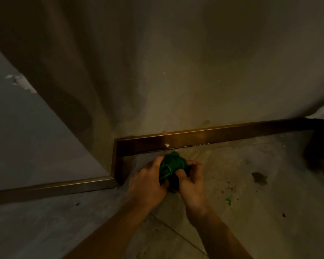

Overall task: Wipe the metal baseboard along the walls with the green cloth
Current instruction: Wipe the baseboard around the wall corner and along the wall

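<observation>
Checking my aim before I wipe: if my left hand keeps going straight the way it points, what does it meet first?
Probably the metal baseboard near the white speck. The left hand, gripping the green cloth with the right hand, points up toward it; depth is unclear.

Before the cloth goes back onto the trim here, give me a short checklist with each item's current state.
1. Green cloth in hand: ok, held by both the left hand and right hand.
2. Cloth bunched into a wiping pad: ok, wadded up.
3. Cloth on the metal baseboard: not ok, held just in front of it.
4. Baseboard clean: not ok, white speck on its face.
5. Floor clear nearby: not ok, scattered debris.
6. Cloth dampness: cannot tell.
</observation>
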